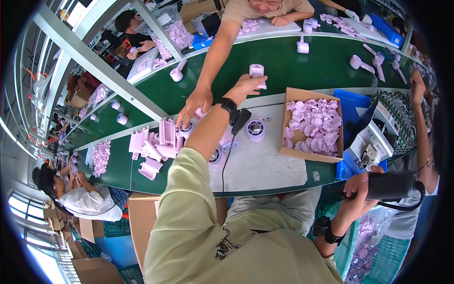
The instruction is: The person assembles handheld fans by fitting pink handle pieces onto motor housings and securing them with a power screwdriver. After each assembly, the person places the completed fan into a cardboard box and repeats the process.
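My left hand (243, 89) reaches over the green conveyor belt, its fingers closed on a lilac fan housing with a round cup-shaped head (257, 71). At the lower right, my right hand (358, 190) grips a black cylindrical tool (391, 185) by its near end. Below my left forearm, a round lilac fan head (256, 130) with a dark ring inside lies on the white work surface (274, 165). Another such fan head (215, 156) is partly hidden by my sleeve. A co-worker's hand (195, 105) from across the belt touches the lilac parts left of my forearm.
A cardboard box (283, 137) of small lilac pieces stands right of the mat. Beside it are a blue tray (347, 102), a white device (373, 135) and bundled wires (402, 118). Lilac shells (163, 142) are piled at left. A metal frame post (109, 66) crosses the upper left.
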A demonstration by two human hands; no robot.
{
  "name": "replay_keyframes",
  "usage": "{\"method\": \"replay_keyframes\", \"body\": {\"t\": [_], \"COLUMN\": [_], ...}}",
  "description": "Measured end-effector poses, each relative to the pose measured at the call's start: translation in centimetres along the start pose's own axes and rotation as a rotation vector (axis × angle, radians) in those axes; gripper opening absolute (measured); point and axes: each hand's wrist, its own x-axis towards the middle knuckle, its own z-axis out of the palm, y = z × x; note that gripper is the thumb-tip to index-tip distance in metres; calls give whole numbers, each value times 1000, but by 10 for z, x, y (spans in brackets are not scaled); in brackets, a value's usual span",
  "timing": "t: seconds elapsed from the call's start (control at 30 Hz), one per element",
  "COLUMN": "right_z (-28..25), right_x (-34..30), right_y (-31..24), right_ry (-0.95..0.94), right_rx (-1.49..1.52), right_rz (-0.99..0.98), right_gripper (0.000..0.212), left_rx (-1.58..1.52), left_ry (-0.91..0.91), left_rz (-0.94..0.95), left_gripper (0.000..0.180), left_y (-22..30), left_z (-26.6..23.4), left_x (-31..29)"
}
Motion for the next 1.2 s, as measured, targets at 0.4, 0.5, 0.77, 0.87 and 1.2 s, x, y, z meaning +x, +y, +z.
{"method": "replay_keyframes", "body": {"t": [0.4, 0.5, 0.77, 0.87, 1.2], "right_z": [-8, 4, -2, 3, 62], "right_x": [45, 57, 58, 37, -22], "right_y": [31, 42, 54, 54, 76], "right_ry": [-5, 33, 181, 163, -141], "right_rx": [-514, -569, -657, -756, -513], "right_rz": [-95, -149, -297, -650, -1027], "right_gripper": [39, 42, 54, 57, 53], "left_rx": [288, 295, 1466, 1021, 643], "left_ry": [-474, -53, 782, 789, 826], "left_rz": [371, 314, 371, 220, 139], "left_gripper": [40, 35, 36, 37, 32], "left_y": [3, -35, -201, -207, -219], "left_z": [-55, -115, -204, -189, -160], "left_x": [-290, -356, -374, -363, -383]}}
